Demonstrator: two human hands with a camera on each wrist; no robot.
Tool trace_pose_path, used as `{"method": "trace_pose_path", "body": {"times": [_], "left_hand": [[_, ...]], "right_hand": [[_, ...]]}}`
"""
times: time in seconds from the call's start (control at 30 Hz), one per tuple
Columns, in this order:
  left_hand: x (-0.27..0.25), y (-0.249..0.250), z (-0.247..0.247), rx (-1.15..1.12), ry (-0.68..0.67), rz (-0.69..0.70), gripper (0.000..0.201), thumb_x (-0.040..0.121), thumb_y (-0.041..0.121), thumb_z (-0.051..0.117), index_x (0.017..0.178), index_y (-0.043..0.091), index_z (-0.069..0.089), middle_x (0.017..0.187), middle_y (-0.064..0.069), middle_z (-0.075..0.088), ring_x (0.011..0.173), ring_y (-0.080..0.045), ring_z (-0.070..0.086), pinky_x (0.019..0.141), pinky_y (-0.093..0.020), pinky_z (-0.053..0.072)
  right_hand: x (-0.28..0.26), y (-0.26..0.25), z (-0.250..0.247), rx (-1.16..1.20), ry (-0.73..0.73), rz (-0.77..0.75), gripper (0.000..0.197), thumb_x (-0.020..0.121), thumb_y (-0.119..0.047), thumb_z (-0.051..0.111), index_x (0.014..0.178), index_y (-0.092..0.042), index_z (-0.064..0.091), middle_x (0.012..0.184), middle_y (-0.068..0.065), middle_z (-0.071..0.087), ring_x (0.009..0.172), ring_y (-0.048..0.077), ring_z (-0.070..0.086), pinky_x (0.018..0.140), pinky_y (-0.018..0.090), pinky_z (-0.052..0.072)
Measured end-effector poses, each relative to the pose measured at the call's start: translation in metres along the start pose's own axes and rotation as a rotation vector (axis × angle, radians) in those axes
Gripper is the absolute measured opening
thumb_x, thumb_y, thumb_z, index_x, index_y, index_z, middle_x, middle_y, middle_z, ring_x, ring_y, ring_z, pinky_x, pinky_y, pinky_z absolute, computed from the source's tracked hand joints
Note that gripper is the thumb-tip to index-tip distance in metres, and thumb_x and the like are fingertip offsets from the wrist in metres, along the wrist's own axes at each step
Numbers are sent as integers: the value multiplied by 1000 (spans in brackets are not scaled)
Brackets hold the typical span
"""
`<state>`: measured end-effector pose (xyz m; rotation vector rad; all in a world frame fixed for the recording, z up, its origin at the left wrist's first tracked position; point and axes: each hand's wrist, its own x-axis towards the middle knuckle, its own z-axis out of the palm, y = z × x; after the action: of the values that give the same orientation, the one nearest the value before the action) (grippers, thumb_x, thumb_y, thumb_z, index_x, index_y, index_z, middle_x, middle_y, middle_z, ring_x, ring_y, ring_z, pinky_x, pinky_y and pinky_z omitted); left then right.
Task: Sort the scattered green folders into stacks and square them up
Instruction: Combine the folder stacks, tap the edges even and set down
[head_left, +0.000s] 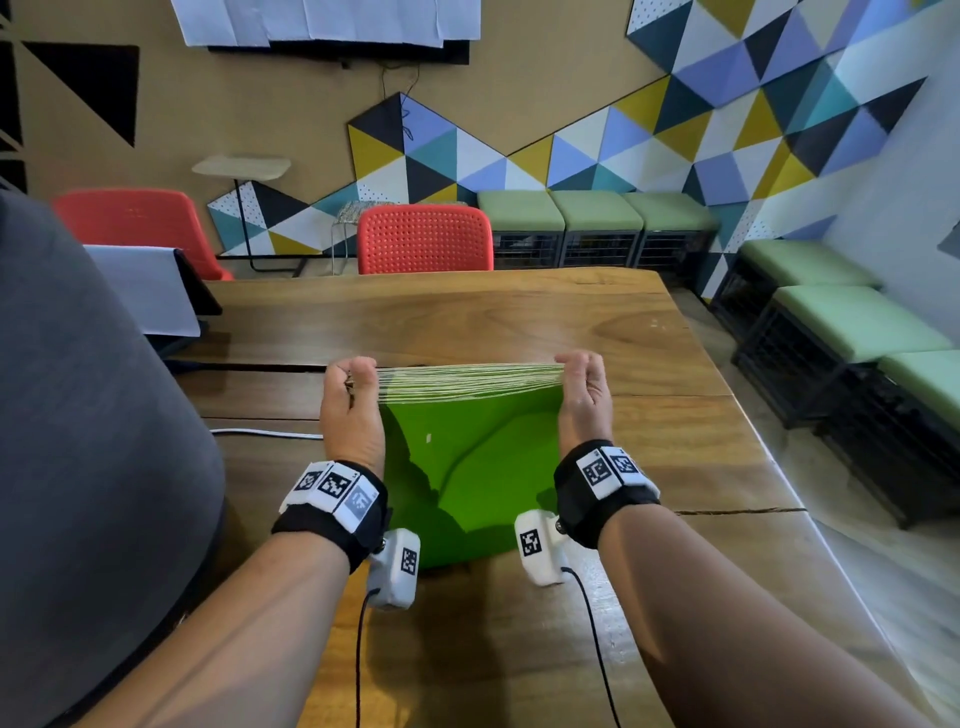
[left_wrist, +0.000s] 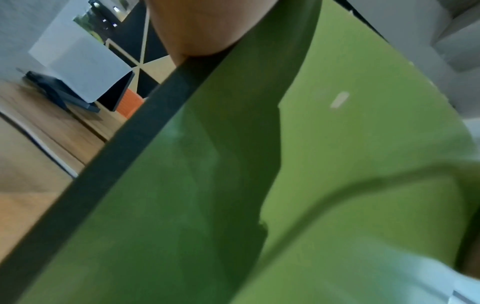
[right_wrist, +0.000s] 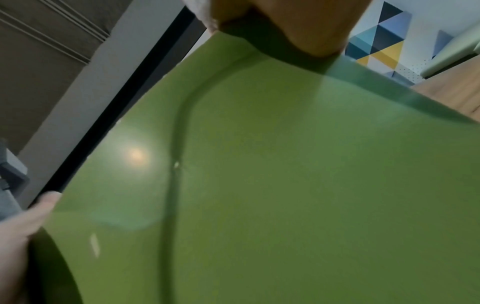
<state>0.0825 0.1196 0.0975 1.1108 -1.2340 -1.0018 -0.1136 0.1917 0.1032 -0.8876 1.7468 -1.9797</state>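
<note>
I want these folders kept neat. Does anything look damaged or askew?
The front folder in the bundle held upright by the left hand and right hand has a ragged, torn-looking edge low on its left side; its cover bulges.

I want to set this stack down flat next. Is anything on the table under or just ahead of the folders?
Nothing visible. The left hand and right hand grip the folders on edge; the table beyond shows bare wood.
</note>
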Motion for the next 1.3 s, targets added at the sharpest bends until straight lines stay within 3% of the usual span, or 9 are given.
{"method": "trace_pose_path", "body": {"times": [0.07, 0.2, 0.37, 0.63, 0.73, 0.8, 0.87, 1.03, 1.3], "left_hand": [[-3, -9, -3, -20, -56, 67, 61, 78, 71, 51, 115, 22, 49, 112, 13, 54, 98, 3, 52, 87, -12, 38], [-12, -29, -11, 91, -148, -43, 83, 72, 32, 81, 139, 27, 33, 123, 20, 49, 112, -2, 48, 99, -20, 36], [-14, -80, -29, 308, -325, -196, 91, 63, 9, 88, 136, 24, 34, 120, 2, 62, 110, -15, 58, 98, -32, 43], [-16, -149, -41, 478, -511, -429, 78, 64, 7, 87, 134, 6, 51, 116, 2, 69, 113, -19, 63, 102, -38, 47], [-16, -156, -40, 622, -576, -481, 59, 75, 14, 81, 127, 3, 56, 106, 1, 71, 97, -18, 65, 88, -26, 48], [-17, -151, -36, 757, -582, -479, 26, 82, 24, 74, 99, 6, 65, 76, 0, 65, 69, -18, 59, 66, -23, 46], [-18, -146, -33, 864, -553, -470, 31, 85, 32, 70, 73, 8, 57, 58, -1, 51, 54, -20, 49, 52, -29, 40], [-20, -139, -24, 724, -553, -414, 63, 84, 21, 73, 131, 9, 33, 120, -6, 56, 113, -24, 55, 103, -38, 41], [-25, -112, 43, 895, -709, -387, 75, 87, 44, 64, 136, -2, 31, 136, -19, 48, 125, -33, 49, 103, -41, 44]], "right_hand": [[-5, 10, -6, -60, -85, -17, 24, 101, -35, 33, 113, -22, 49, 106, -3, 54, 98, 9, 52, 84, 20, 42], [-12, 38, -18, -237, -194, 91, 46, 101, -33, 37, 144, -23, 26, 146, -2, 36, 132, 15, 36, 113, 36, 27], [-30, 78, -33, -244, -313, 217, 37, 98, -12, 43, 128, -29, 29, 115, -8, 53, 104, 6, 54, 100, 38, 45], [-42, 135, -46, -584, -474, 390, 55, 94, -3, 44, 142, -14, 17, 115, 5, 48, 109, 29, 52, 88, 31, 39], [-37, 140, -43, -608, -526, 467, 57, 95, -4, 42, 143, -18, 14, 116, 5, 46, 104, 21, 48, 92, 34, 40], [-33, 141, -41, -658, -527, 472, 53, 96, -5, 42, 141, -16, 16, 110, 4, 47, 102, 24, 51, 88, 33, 41], [-31, 142, -39, -717, -502, 457, 48, 96, -8, 43, 138, -12, 20, 101, 5, 48, 99, 28, 55, 80, 29, 38], [-29, 140, -40, -710, -423, 500, 43, 97, -12, 42, 136, -19, 24, 94, 3, 54, 83, 24, 55, 74, 34, 43], [-2, 115, -87, -729, -176, 546, 45, 98, -18, 43, 142, -22, 33, 127, 13, 57, 113, 33, 55, 95, 43, 46]]}}
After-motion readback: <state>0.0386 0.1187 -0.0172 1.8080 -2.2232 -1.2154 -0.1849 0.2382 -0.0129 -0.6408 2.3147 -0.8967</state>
